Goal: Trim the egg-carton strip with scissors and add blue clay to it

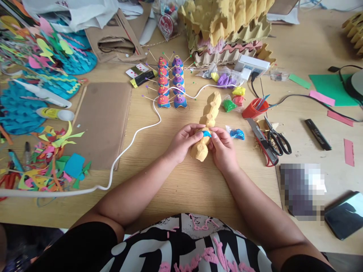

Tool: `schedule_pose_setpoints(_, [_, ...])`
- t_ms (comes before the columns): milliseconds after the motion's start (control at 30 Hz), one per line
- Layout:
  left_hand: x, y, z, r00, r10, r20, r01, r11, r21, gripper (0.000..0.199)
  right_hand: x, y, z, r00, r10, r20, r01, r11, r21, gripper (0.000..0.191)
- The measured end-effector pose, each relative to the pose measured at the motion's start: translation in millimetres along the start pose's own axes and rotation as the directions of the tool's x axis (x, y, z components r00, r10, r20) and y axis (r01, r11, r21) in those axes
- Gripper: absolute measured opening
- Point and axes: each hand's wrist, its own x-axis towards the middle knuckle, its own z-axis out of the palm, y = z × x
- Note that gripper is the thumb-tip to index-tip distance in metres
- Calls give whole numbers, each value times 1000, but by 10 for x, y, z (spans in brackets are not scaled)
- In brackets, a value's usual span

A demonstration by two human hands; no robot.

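Observation:
Between my two hands is a yellow strip of egg carton (199,151), its bumps running away from me. A band of blue modelling clay (207,133) lies across one of its near bumps. My left hand (185,140) grips the strip from the left, thumb at the end of the clay. From the other side my right hand (222,145) closes on it, thumb and fingertip at the clay's right end. A bag of blue clay (237,134) lies just right of my right hand. Painted egg-carton caterpillars, one red (163,81) and one purple (178,81), stand beyond.
Stacked egg trays (227,26) and a white power strip (252,64) stand at the back. A white cable (136,134) crosses the table. On the right lie a utility knife (262,139), scissors (278,138) and a red cup (253,109). Paper scraps (51,166) and cardboard (99,124) cover the left.

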Motion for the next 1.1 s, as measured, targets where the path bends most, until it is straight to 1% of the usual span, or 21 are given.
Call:
schedule_pose_setpoints(133, [-2, 0, 4, 1000, 7, 8, -7, 1000, 8, 48, 4, 5, -9, 1000, 9, -19, -10, 999, -33, 41])
schedule_pose_setpoints(300, [-4, 0, 6, 1000, 4, 11, -4, 1000, 7, 48, 1, 14, -14, 1000, 9, -9, -9, 1000, -7, 39])
schedule_pose_setpoints(500, [-8, -12, -3, 1000, 4, 22, -5, 1000, 6, 47, -9, 9, -16, 1000, 6, 4, -6, 999, -33, 39])
schedule_pose_setpoints(700, [-12, -14, 0, 1000, 0, 26, 0, 1000, 5, 47, -11, -28, 5, 999, 33, -7, -33, 999, 2, 46])
schedule_pose_setpoints(867, [-7, -19, -35, 998, 20, 60, -23, 998, 55, 48, -2, -31, 13, 999, 49, -21, -49, 999, 1, 49])
schedule_pose_setpoints(967, [-8, -22, -48, 998, 41, 57, -46, 995, 87, 46, -6, -25, 3, 998, 51, -28, -51, 999, -5, 48])
schedule_pose_setpoints(1033, [-12, -20, -35, 998, 39, 39, -42, 996, 78, 42, -14, -24, -3, 999, 39, -14, -39, 999, -16, 45])
schedule_pose_setpoints(1100, [-17, -12, -12, 999, 18, 28, -19, 999, 28, 41, -23, -30, -5, 1000, 25, -3, -26, 1000, -18, 43])
